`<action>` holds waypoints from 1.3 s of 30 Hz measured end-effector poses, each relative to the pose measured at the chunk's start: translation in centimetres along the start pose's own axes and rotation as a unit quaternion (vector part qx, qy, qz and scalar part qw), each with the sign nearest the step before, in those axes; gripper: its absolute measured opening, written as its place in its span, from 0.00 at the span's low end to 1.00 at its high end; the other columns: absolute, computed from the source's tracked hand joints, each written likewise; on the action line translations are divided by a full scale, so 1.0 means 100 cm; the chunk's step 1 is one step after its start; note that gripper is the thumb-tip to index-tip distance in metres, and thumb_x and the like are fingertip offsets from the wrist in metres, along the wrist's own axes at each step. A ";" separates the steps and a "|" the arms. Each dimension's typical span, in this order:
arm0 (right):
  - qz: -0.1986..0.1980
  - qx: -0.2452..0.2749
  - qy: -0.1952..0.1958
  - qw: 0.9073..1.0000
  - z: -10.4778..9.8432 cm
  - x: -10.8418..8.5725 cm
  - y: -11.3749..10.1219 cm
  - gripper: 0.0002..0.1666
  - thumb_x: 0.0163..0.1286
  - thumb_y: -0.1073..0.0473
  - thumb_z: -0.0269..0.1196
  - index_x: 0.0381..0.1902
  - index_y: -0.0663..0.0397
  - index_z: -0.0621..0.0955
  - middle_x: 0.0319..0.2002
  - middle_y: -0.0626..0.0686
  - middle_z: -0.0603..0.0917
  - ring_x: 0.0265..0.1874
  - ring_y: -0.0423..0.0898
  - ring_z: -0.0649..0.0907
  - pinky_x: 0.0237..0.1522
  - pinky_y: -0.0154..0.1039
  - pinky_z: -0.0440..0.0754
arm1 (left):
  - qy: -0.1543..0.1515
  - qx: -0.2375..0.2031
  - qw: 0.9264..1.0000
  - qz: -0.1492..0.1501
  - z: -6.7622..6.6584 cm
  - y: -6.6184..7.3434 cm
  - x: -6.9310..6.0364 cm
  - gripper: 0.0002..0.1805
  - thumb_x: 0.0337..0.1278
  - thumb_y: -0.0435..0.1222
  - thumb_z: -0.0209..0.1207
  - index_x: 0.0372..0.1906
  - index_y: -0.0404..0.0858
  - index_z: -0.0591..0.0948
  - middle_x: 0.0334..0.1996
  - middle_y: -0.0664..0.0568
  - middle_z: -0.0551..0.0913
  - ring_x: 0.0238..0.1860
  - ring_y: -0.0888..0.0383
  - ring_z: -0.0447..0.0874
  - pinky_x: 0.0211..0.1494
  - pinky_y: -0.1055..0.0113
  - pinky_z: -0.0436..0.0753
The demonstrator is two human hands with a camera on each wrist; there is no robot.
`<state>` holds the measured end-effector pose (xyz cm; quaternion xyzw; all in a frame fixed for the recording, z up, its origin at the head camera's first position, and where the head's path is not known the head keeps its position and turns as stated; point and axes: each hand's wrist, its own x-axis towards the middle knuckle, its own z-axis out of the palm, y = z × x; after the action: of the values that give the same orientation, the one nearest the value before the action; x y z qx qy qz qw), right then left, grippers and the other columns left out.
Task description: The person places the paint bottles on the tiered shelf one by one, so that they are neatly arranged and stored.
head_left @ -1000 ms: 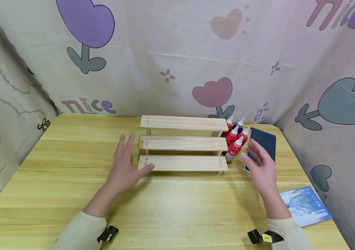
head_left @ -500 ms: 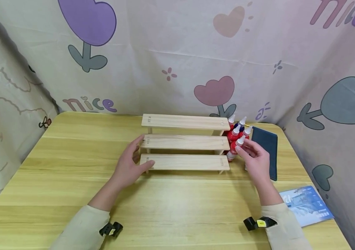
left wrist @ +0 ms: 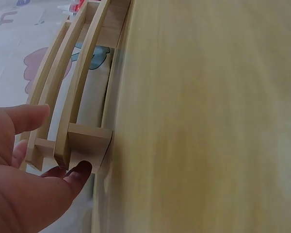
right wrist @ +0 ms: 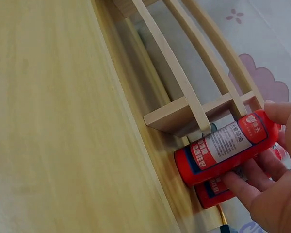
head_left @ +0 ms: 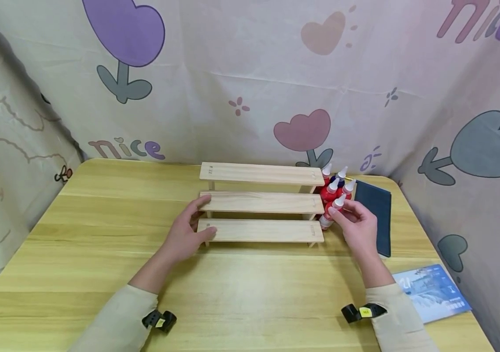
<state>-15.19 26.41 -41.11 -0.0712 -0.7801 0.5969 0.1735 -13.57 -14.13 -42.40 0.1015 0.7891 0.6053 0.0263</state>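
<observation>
A three-tier wooden display rack [head_left: 259, 202] stands on the table. My left hand [head_left: 185, 231] grips its left end, the thumb on the lowest board and a finger on the middle board; the left wrist view shows the fingers curved around the board ends. At the rack's right end, my right hand [head_left: 358, 226] holds the front red squeeze bottle [right wrist: 226, 145] between thumb and fingers. This bottle has a white nozzle and a printed label, and leans slightly. More red bottles [head_left: 328, 193] and a dark blue one [head_left: 337, 182] stand close behind it, partly hidden.
Right of the bottles lies a dark blue flat case or notebook [head_left: 375, 212], partly behind the right hand. A blue printed booklet [head_left: 432, 293] lies near the right edge of the wooden table [head_left: 259, 293]. Patterned cloth [head_left: 215, 88] hangs behind and at both sides.
Both hands have come inward: the left from beside the rack onto its left end, the right from above the dark case onto the front red bottle. In the last half second they barely moved.
</observation>
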 end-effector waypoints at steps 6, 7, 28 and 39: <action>-0.004 -0.007 0.013 1.000 0.000 -0.001 0.001 0.20 0.60 0.57 0.75 0.49 0.58 0.86 0.41 0.51 0.85 0.40 0.43 0.85 0.42 0.28 0.82 | -0.008 -0.039 0.999 -0.006 -0.001 -0.005 0.002 0.39 0.61 0.24 0.63 0.75 0.45 0.64 0.75 0.46 0.59 0.71 0.40 0.60 0.73 0.44 0.55; -0.004 -0.009 0.015 1.000 0.000 -0.002 0.001 0.20 0.60 0.57 0.75 0.49 0.58 0.86 0.41 0.51 0.85 0.40 0.43 0.85 0.42 0.28 0.82 | -0.008 -0.044 0.999 -0.007 -0.001 -0.005 0.002 0.39 0.61 0.23 0.63 0.75 0.45 0.64 0.75 0.46 0.59 0.71 0.40 0.60 0.73 0.44 0.55; -0.007 0.002 0.018 1.000 -0.019 -0.008 -0.019 0.19 0.63 0.61 0.73 0.51 0.58 0.85 0.42 0.52 0.84 0.38 0.43 0.85 0.38 0.34 0.84 | 0.000 -0.060 0.998 -0.033 0.000 -0.009 0.002 0.39 0.62 0.21 0.60 0.74 0.50 0.65 0.74 0.49 0.60 0.70 0.44 0.62 0.74 0.47 0.55; -0.007 0.039 0.023 0.999 -0.032 -0.011 -0.029 0.18 0.62 0.64 0.72 0.50 0.61 0.85 0.42 0.54 0.84 0.38 0.44 0.85 0.36 0.33 0.84 | -0.009 -0.079 0.997 -0.018 -0.001 -0.012 0.003 0.38 0.62 0.19 0.58 0.74 0.47 0.65 0.75 0.49 0.60 0.70 0.42 0.61 0.75 0.48 0.53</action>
<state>-12.75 28.18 -37.77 -0.0728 -0.7523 0.6241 0.1982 -14.07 -14.48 -43.52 0.0901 0.7405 0.6639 0.0526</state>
